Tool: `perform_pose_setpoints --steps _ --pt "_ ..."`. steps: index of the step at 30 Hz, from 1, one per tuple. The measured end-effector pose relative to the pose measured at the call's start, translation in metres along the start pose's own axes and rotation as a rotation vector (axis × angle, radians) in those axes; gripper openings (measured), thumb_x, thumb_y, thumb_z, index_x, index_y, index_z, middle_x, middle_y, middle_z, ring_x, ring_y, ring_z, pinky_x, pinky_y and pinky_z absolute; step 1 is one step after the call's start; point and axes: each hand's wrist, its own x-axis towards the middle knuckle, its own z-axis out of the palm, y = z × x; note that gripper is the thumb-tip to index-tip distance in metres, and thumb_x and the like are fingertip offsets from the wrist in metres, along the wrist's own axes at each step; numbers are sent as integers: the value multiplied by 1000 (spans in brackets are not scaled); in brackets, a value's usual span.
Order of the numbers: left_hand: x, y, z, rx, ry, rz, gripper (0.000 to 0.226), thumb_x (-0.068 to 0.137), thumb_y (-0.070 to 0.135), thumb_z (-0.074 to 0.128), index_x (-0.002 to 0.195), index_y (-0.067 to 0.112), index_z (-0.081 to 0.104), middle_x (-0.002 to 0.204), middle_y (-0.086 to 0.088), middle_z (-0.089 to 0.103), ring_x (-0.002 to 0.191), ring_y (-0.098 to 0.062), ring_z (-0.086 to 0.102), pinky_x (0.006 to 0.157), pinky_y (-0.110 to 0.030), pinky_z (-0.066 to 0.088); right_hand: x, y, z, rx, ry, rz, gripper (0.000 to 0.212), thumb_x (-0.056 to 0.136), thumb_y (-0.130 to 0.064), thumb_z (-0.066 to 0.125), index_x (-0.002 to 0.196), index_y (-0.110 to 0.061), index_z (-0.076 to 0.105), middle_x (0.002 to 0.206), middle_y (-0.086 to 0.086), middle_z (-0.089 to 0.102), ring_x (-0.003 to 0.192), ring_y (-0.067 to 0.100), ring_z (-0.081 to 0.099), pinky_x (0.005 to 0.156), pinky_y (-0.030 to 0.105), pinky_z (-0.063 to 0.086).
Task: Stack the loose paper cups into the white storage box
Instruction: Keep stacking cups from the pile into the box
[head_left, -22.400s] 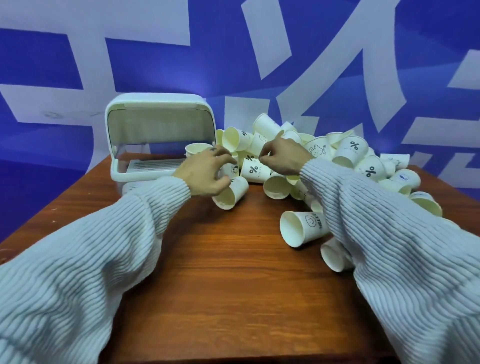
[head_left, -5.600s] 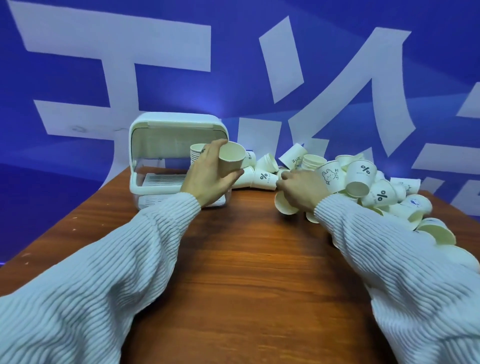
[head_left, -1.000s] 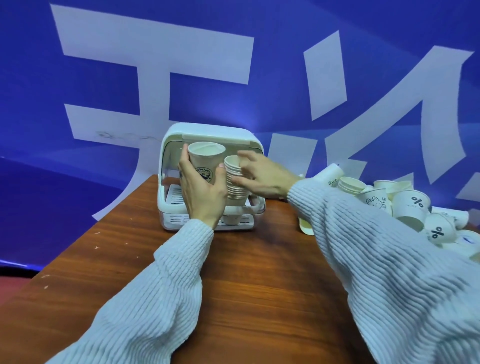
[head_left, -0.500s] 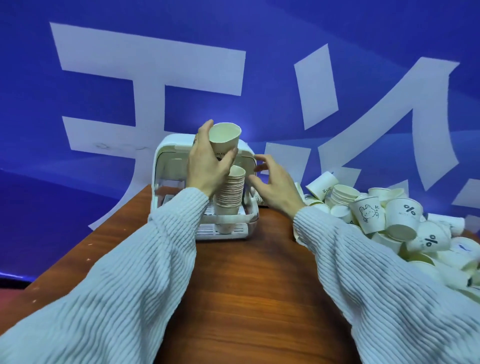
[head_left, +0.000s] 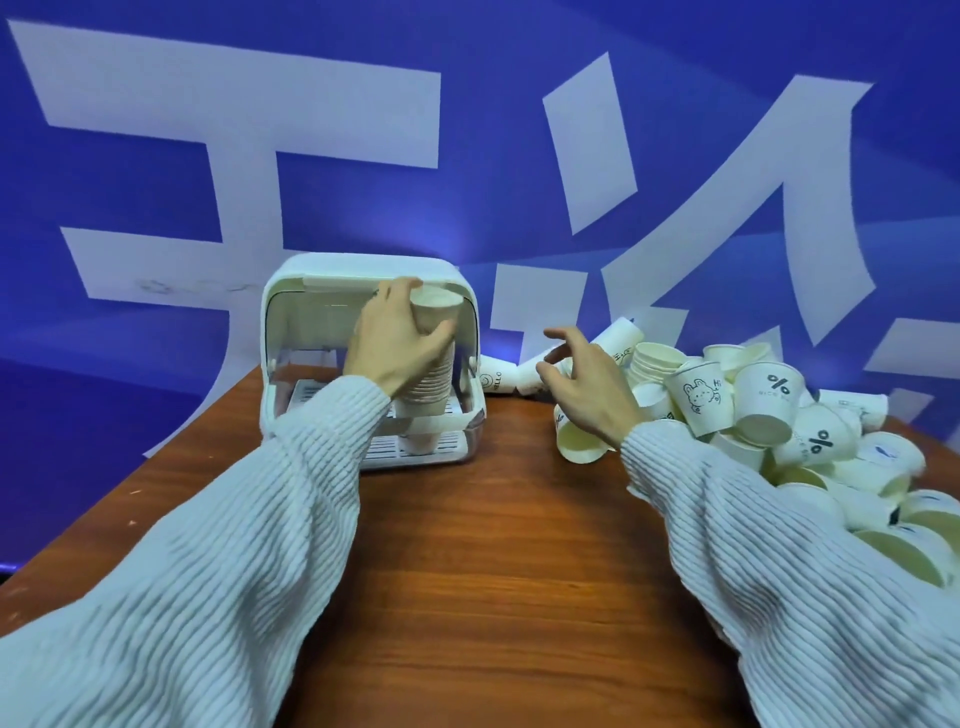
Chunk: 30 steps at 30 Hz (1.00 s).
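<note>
The wooden table (head_left: 483, 519) held a white storage box (head_left: 363, 270) at its far left side, with the lid tipped up and the front open. To the right lay a big heap of loose paper cups (head_left: 769, 410), many on their sides, so most of the job was not done. Inside the box stood a tall stack of cups (head_left: 428, 384), resting on the slatted tray at the bottom. A moment before, the top cup (head_left: 436, 306) had been held up in the air above the stack; now it sat down on the stack, pushed into the one below. That meant one more cup was put away, and the stack reached almost to the box's roof, so a new stack may be needed soon. The left hand (head_left: 395, 338) was still wrapped round the top of the stack, fingers behind and thumb in front, gripping it. The right hand (head_left: 587, 384) had moved away from the box toward the heap. Its fingers (head_left: 561, 338) were spread and bent, holding nothing, just above a cup lying on its side (head_left: 579, 441).
</note>
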Motion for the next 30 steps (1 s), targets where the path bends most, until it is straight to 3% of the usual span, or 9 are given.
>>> perform_pose_setpoints --steps 2,4,9,12,15,20,25,30 --pt "-12 -7 7 170 3 25 69 88 69 48 135 20 57 142 -5 51 131 -29 45 107 -49 39 -2 0 5 34 5 20 44 96 -36 57 139 -27 51 113 -10 68 88 17 62 89 40 50" --pt "-25 -14 13 199 14 21 74 86 73 47 139 21 53 147 -2 48 132 -29 45 107 -49 40 -7 -5 13 97 13 59 44 92 -38 58 135 -31 52 107 -12 69 95 14 66 92 41 52" --pt "-29 -25 18 -77 -112 -187 97 81 50 73 154 28 13 142 -12 56 123 -38 57 101 -45 43 -30 -27 51 340 69 141 37 92 -30 61 129 -27 58 100 -13 68 97 11 66 95 44 53" --pt "-12 -24 22 -110 -48 -324 96 77 50 79 149 18 25 137 -14 59 121 -39 58 101 -45 46 -50 -36 79 373 82 93 39 91 -28 61 130 -29 58 105 -13 67 104 12 61 98 42 50" --pt "5 -20 33 -128 -55 -350 85 73 51 84 135 15 39 132 -13 61 119 -37 59 99 -45 49 -61 -33 94 317 88 59 42 93 -25 61 135 -29 56 110 -15 62 103 11 57 96 39 49" --pt "20 -10 60 -65 -63 -392 80 73 50 86 127 12 40 132 -16 59 121 -41 57 95 -48 46 -63 -21 91 343 92 132 42 95 -26 61 136 -34 53 106 -22 57 100 11 56 95 36 50" --pt "26 -7 77 -84 53 -519 79 79 45 84 132 7 39 135 -19 54 124 -43 54 98 -52 45 -65 -16 91 387 90 180 42 96 -26 62 135 -36 53 103 -21 59 97 10 58 93 37 52" --pt "31 -10 86 -152 37 -518 87 80 43 83 142 3 35 140 -23 50 129 -44 50 105 -49 40 -66 -18 86 369 63 157 41 95 -27 60 134 -37 53 106 -22 59 101 8 56 96 34 50"
